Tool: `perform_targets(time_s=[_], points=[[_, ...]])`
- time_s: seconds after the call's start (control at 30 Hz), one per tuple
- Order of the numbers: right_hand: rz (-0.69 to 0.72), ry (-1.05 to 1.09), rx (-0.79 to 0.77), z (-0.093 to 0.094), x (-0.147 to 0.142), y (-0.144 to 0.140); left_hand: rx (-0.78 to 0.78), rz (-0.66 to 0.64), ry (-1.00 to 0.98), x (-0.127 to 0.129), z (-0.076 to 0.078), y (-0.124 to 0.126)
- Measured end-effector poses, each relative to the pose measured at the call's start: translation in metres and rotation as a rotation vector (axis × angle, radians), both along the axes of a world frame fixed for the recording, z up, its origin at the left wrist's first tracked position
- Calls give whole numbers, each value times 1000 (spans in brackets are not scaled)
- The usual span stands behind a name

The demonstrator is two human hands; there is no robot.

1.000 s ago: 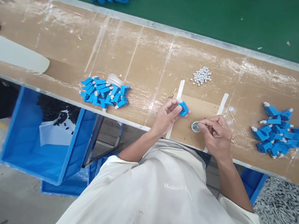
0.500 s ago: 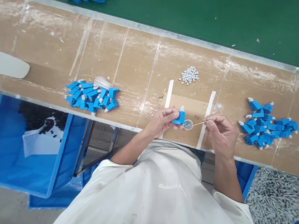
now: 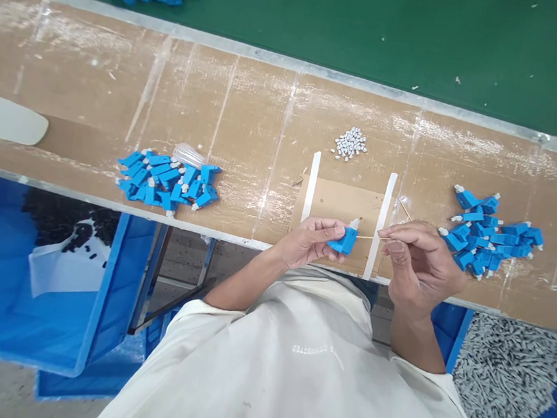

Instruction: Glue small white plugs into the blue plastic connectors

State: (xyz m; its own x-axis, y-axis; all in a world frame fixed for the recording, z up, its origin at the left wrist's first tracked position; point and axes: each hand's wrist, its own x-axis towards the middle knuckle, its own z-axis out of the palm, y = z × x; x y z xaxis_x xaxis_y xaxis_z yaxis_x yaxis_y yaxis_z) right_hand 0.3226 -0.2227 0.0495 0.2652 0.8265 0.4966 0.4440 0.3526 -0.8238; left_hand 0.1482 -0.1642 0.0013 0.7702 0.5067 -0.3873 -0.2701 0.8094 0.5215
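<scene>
My left hand (image 3: 312,241) is closed, its thumb and fingers pinching a small blue plastic part (image 3: 342,241) with a white piece on top. From the right, my right hand (image 3: 420,262) pinches a thin wooden stick (image 3: 366,237). The stick's tip reaches the blue part's right side; whether it touches or enters it is too small to tell. Both hands are over a cardboard sheet (image 3: 344,200) held by two white tape strips. The small round cup seen earlier is out of sight, in the spot the blue part now covers.
Beyond the sheet lies a heap of small white pieces (image 3: 350,143). Piles of blue parts lie left (image 3: 168,182) and right (image 3: 489,234), with a clear plastic cup (image 3: 188,156) by the left one. Another stick (image 3: 406,210) lies near my right hand. A blue crate (image 3: 53,331) stands below.
My left hand has brought the blue part slightly right and nearer to me, over the cup's place. The stick's tip has gone from the cup to the blue part.
</scene>
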Motion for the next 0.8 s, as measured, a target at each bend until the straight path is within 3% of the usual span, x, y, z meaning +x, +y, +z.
perform_targets(time_s=[0.8], points=[[24,-164,-38,-6,3,-1,-11,-2,3,1,1,0]])
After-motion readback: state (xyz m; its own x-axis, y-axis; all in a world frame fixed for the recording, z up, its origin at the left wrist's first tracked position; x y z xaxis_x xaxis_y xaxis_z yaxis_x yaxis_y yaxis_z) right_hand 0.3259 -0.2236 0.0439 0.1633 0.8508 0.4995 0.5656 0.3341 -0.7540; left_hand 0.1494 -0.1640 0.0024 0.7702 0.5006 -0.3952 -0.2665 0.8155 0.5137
